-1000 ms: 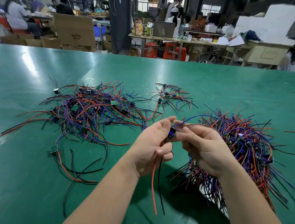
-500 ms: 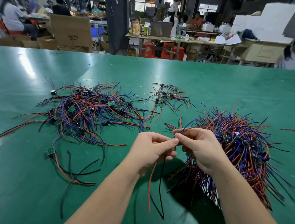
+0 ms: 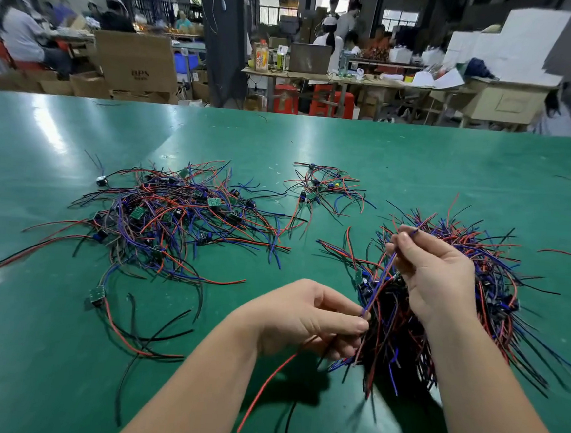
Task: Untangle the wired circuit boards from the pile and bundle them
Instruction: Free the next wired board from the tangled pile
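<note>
**Wire pulled taut between our hands**

Wire (image 3: pixel 379 282), blue and limp, runs up and to the right from our left hand (image 3: pixel 307 317), pinching its low end, to our right hand (image 3: pixel 433 272), pinching the tip, over the right-hand bundle (image 3: pixel 496 301). We judge it light and floppy; the board looks hidden. Hold near the board, not the thin leads. Tangled pile (image 3: pixel 161 220) lies well left.

Factory workshop, green workbench (image 3: pixel 419 151), cardboard boxes (image 3: pixel 135 61), seated workers (image 3: pixel 21 35)
</note>
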`<state>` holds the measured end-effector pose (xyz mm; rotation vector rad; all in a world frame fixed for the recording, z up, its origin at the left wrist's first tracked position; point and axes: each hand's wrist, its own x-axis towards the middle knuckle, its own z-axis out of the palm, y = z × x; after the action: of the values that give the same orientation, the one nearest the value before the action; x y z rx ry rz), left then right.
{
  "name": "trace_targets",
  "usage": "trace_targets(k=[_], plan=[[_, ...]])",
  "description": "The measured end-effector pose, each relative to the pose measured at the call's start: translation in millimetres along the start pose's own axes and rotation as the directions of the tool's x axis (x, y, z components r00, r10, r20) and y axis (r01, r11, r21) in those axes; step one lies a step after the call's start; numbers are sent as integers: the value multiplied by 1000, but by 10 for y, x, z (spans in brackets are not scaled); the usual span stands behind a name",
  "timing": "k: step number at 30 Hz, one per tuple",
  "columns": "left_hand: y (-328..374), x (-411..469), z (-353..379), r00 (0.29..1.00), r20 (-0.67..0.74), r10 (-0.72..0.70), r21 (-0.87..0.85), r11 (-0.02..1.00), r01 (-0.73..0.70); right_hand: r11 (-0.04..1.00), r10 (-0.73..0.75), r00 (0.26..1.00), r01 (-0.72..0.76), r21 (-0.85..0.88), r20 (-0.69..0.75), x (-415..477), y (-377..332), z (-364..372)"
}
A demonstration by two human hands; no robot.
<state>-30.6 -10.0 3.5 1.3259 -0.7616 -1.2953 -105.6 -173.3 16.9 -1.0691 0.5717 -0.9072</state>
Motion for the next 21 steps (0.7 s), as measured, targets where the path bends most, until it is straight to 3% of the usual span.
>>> trace_targets(k=[7,12,15,16,18,20,21], plan=[[79,-118,-89,993,119,20,181,983,-41,995,-91,993,87,-49,-80,-1,35,16],[83,-163,-201,973,219,70,233,965,-122,999,31,989,-25,37,-144,40,-35,-3],[100,-128,-229,952,118,283,-43,959,-280,979,197,979,-199,-40,-51,54,-83,-10],[116,-115,-233,929,60,364,-223,912,-343,964,248,969,-244,-108,23,37,-64,-4],[152,-108,-228,879,-98,467,-543,715,-441,927,335,918,-281,-249,211,-47,-5,33],[170,-92,-237,828,-299,475,-628,555,-545,909,378,844,-261,-324,380,-143,50,85],[175,-70,-238,794,-388,468,-573,552,-606,912,385,807,-260,-316,447,-183,74,113]])
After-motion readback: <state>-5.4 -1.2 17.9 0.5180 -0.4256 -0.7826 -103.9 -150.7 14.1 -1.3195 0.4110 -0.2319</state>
